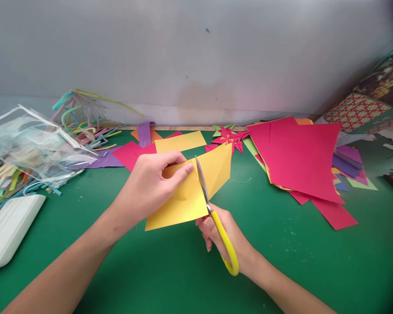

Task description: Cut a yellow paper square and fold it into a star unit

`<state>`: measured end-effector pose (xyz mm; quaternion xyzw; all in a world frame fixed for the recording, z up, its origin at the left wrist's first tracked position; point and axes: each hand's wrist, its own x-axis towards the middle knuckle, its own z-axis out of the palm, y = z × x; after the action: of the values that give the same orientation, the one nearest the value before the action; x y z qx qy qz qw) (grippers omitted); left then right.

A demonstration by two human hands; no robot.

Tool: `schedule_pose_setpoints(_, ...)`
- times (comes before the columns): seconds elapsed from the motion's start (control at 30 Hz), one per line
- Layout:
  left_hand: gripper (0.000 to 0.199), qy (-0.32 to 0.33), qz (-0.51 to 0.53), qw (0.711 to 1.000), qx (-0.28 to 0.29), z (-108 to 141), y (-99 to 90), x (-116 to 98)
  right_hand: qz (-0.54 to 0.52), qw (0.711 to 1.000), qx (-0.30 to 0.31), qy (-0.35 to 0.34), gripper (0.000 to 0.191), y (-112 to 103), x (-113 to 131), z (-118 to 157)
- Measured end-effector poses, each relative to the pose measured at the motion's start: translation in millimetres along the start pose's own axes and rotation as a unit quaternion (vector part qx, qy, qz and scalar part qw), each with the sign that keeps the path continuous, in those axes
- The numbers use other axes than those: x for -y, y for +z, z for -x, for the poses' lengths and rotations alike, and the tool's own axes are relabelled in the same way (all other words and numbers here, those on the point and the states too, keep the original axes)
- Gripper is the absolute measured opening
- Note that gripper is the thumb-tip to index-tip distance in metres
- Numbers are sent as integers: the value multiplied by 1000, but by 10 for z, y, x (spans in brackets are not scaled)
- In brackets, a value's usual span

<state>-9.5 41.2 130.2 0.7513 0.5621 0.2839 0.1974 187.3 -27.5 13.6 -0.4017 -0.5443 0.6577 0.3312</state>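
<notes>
Between the thumb and fingers of my left hand (159, 179) is a sheet of yellow paper (180, 203), held up off the table. A crease runs across its right part, which angles upward. My right hand (222, 231) grips a pair of scissors (227, 246) with yellow handles. One metal blade lies over the paper, pointing up and away toward my left thumb; the other blade is hidden beneath the sheet. Just beyond the paper sits a folded star (228, 138) in red with a yellow-orange centre.
On the right is a pile of red paper (304, 157) with coloured scraps (350, 161). At the left lie a clear plastic bag (36, 135), many coloured strips (6, 179) and a white device (15, 229). A yellow strip (181, 140) rests near the wall (150, 52). The table (275, 244) is green.
</notes>
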Motion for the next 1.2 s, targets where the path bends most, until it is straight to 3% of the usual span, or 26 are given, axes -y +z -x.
schedule_pose_setpoints(0.53,28,9,1,1000,19,19,-15,-25,41,998,41,-24,54,46,138,7)
schedule_pose_setpoints(1.2,27,15,-10,1000,18,32,-15,-45,41,999,8,-20,57,32,111,10)
